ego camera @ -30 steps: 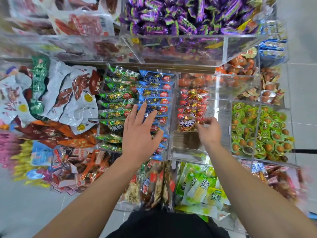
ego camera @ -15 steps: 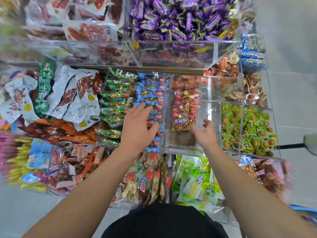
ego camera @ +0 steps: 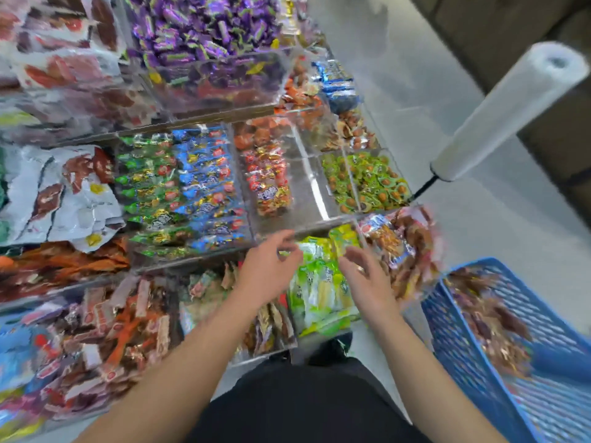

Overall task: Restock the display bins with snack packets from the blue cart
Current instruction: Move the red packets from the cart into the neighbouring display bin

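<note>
Near edge: dark clothing of the person, both bare forearms reaching forward from it. Blue cart sits right of the green-yellow packet bin, brown snack packets piled inside it. Left hand hovers over the left edge of that green-yellow bin, fingers loosely curled, thumb and forefinger close together, holding nothing visible. Right hand hovers over the bin's right edge, fingers relaxed and slightly spread, empty; frame is blurred, so fine finger contact cannot be told. Right of the green-yellow bin, between it and the cart, a bin of brown-red packets. Left of it, brown packet bin, then mixed red-orange packets. Beyond it, a clear bin only part filled with red packets; left of that, blue packets and green packets; right, green-orange sweets. Farthest beyond: purple candies. A plastic bag roll stands on the floor far right of the green-yellow bin.
</note>
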Demonstrator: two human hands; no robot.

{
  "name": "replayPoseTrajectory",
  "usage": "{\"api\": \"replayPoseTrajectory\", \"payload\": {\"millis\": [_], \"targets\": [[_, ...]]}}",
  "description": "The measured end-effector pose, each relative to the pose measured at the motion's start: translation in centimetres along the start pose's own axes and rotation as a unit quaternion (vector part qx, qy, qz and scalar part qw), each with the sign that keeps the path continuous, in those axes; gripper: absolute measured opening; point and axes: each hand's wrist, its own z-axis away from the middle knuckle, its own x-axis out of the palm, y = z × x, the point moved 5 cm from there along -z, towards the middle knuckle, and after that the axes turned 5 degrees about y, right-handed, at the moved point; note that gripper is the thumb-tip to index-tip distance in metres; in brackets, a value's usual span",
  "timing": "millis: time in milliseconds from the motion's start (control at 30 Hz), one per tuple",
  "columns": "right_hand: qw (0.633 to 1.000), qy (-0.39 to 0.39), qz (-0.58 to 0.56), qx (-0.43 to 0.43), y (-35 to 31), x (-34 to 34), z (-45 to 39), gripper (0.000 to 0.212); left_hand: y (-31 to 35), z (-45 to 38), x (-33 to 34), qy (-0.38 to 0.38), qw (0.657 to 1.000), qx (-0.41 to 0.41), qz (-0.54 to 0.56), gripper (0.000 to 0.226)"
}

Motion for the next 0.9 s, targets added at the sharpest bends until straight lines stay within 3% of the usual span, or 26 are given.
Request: {"api": "replayPoseTrajectory", "payload": {"millis": [167,267,433,567,900], "targets": [[0.992,0.071,-0.048,0.091,7.9,-5.0,6.1,0.035,-1.0,3.2,8.2,-0.158,0.986,-0.022,-0.042,0.040],[0.983,0.113,-0.059,0.131,12.5,-8.1,9.1,0.030,-1.3,5.6,12.9,-0.214,0.974,-0.035,-0.069,0.037],[0.962,0.162,-0.077,0.205,19.8,-13.7,14.1,0.040,-0.2,11.0,20.7,-0.301,0.948,-0.053,-0.088,0.010],[0.947,0.184,-0.100,0.244,24.9,-18.5,18.0,0.043,1.1,15.7,26.4,-0.332,0.935,-0.087,-0.094,0.032],[0.904,0.244,-0.193,0.293,32.7,-26.2,22.2,0.041,4.0,22.2,36.4,-0.371,0.913,-0.094,-0.140,0.032]]}}
